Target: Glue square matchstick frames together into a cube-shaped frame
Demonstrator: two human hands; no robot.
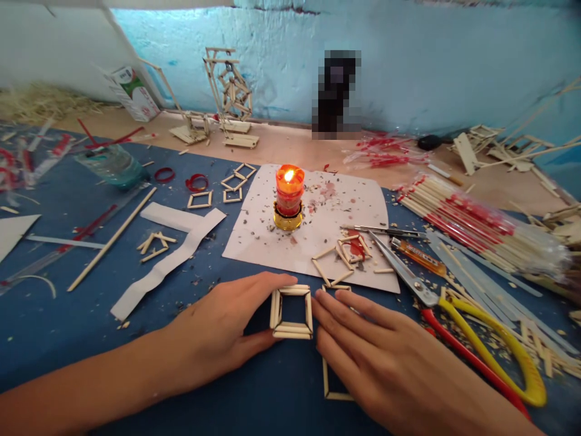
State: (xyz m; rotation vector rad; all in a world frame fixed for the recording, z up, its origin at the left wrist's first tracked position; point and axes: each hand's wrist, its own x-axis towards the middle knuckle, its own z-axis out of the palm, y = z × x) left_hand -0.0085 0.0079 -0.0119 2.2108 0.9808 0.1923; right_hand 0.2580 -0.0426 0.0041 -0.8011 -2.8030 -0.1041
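Note:
A small square frame of doubled wooden sticks point(293, 333) stands on the blue table in front of me. My left hand point(227, 318) grips its left side, index finger at the top corner and thumb at the bottom one. Against its right side press the fingertips of my right hand point(376, 345), fingers held together; the thumb is hidden. Under that hand lies a larger thin stick frame point(325, 378), mostly covered. Further up, more joined stick frames point(333, 266) rest at the edge of a white sheet point(254, 242), where a lit red candle point(289, 197) stands on a gold base.
Scissors point(424, 290) with red and yellow handles, an orange lighter point(420, 257) and a bag of sticks point(472, 224) lie to the right. Paper strips point(167, 266), a long stick point(113, 236) and a cup point(111, 163) are at left. Stick models point(233, 97) stand by the wall.

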